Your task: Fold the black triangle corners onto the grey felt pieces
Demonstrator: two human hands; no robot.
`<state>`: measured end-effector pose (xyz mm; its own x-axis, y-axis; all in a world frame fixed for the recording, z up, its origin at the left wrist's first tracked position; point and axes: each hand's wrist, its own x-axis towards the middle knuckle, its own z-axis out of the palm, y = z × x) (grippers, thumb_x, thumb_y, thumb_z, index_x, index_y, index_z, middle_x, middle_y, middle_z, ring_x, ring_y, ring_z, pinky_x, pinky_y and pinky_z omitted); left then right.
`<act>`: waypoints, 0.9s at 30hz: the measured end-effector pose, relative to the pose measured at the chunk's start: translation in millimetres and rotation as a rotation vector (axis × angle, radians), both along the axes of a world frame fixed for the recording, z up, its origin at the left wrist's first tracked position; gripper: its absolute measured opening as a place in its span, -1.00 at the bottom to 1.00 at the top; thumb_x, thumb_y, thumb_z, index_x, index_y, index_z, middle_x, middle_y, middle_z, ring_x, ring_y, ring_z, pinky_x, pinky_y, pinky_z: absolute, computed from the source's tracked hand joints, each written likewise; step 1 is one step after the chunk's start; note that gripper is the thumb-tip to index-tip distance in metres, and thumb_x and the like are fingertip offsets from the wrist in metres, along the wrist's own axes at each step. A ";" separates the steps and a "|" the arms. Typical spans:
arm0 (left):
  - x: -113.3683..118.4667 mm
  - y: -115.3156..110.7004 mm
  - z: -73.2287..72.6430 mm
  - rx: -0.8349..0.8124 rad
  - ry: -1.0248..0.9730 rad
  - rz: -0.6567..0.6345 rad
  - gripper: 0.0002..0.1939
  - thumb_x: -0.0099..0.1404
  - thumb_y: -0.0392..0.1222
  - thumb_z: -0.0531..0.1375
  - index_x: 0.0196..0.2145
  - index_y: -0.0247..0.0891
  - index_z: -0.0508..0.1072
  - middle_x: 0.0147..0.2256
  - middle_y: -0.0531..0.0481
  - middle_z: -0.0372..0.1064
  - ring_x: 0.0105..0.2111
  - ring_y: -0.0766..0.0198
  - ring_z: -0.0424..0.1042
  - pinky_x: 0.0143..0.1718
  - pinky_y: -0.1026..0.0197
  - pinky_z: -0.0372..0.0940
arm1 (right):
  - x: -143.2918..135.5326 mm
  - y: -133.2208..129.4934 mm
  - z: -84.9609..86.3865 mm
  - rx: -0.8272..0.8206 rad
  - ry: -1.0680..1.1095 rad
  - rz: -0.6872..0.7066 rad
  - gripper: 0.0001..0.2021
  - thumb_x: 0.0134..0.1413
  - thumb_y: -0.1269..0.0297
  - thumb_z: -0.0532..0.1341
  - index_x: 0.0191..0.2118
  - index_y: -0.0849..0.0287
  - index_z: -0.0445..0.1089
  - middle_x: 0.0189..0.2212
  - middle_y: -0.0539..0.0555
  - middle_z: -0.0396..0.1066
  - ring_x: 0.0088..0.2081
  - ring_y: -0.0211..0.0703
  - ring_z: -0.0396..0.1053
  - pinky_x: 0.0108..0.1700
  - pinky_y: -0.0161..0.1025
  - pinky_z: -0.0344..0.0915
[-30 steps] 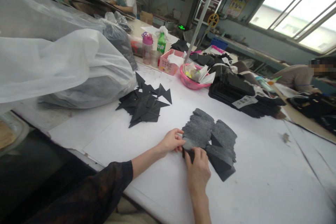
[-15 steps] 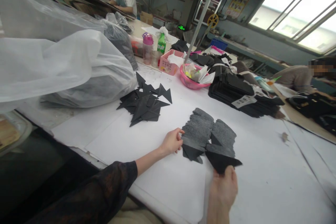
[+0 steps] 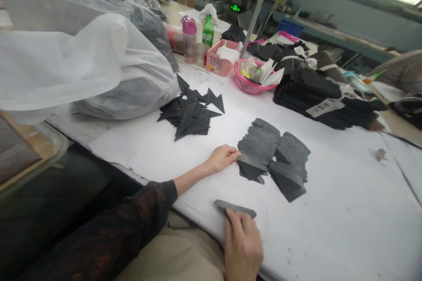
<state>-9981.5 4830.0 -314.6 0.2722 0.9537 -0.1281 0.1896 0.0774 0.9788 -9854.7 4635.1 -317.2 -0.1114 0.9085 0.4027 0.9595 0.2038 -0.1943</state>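
Observation:
My left hand (image 3: 224, 158) has its fingers pinched at the left edge of a stack of grey-black pieces (image 3: 259, 142); what lies between the fingertips is too small to tell. Beside that stack lies a second one (image 3: 292, 153), with dark triangular flaps at its lower end. Near the table's front edge, my right hand (image 3: 243, 239) holds a separate dark folded piece (image 3: 236, 207), its fingers over the lower side. Farther back, a loose pile of black triangular pieces (image 3: 191, 116) rests on the white table covering (image 3: 329, 215).
Large plastic bags (image 3: 132, 70) bulge at the left. Behind are a pink box (image 3: 221, 63), a pink basket (image 3: 252, 85), a purple-lidded bottle (image 3: 189, 39) and a green bottle (image 3: 208, 30). Black bundled stacks (image 3: 316, 92) lie right of a pole. Two people are partly visible.
My right hand has moved left and nearer to me, from the right stack's flap to the front edge, now with a separate dark piece. My left hand stays beside the left stack. The view has shifted.

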 end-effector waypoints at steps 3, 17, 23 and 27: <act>-22.4 -18.7 9.6 0.182 0.196 -0.011 -0.94 0.25 -0.26 0.25 -0.30 -0.23 0.53 -0.27 0.04 0.35 -0.35 0.36 0.37 -0.25 0.31 0.29 | -19.4 -3.3 -8.0 -0.073 0.008 -0.025 -0.79 0.28 0.19 0.08 -0.13 0.10 0.42 -0.39 0.04 0.37 -0.32 -0.15 0.27 -0.26 -0.21 0.13; -72.5 -122.0 -10.2 0.756 0.630 -0.296 -0.73 0.44 -0.20 0.05 -0.41 -0.28 0.41 -0.42 0.00 0.28 -0.35 0.27 0.26 -0.36 0.23 0.16 | -21.4 9.2 -6.0 -0.208 0.264 -0.034 -0.77 0.28 0.12 0.07 -0.12 0.14 0.32 -0.33 0.02 0.37 -0.33 -0.23 0.34 -0.32 -0.32 0.23; -70.2 -116.7 -10.9 0.785 0.652 -0.294 -0.75 0.45 -0.20 0.06 -0.39 -0.28 0.39 -0.38 -0.01 0.28 -0.32 0.25 0.26 -0.32 0.21 0.19 | -20.7 17.0 -0.1 -0.221 0.034 -0.102 -0.75 0.25 0.06 0.08 -0.20 0.11 0.34 -0.25 0.09 0.38 -0.20 -0.02 0.25 -0.21 -0.14 0.13; -69.4 -119.1 -10.8 0.777 0.661 -0.271 -0.76 0.44 -0.20 0.06 -0.40 -0.30 0.35 -0.39 -0.01 0.28 -0.33 0.24 0.25 -0.31 0.20 0.21 | -20.7 16.8 0.0 -0.236 0.079 -0.090 -0.74 0.26 0.06 0.06 -0.28 0.14 0.30 -0.35 0.07 0.38 -0.26 -0.04 0.25 -0.24 -0.16 0.09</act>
<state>-10050.9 4710.9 -325.5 0.5877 0.7548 0.2914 0.6205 -0.6516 0.4363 -9875.4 4651.9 -317.3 -0.0029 0.9831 0.1830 0.9518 0.0588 -0.3012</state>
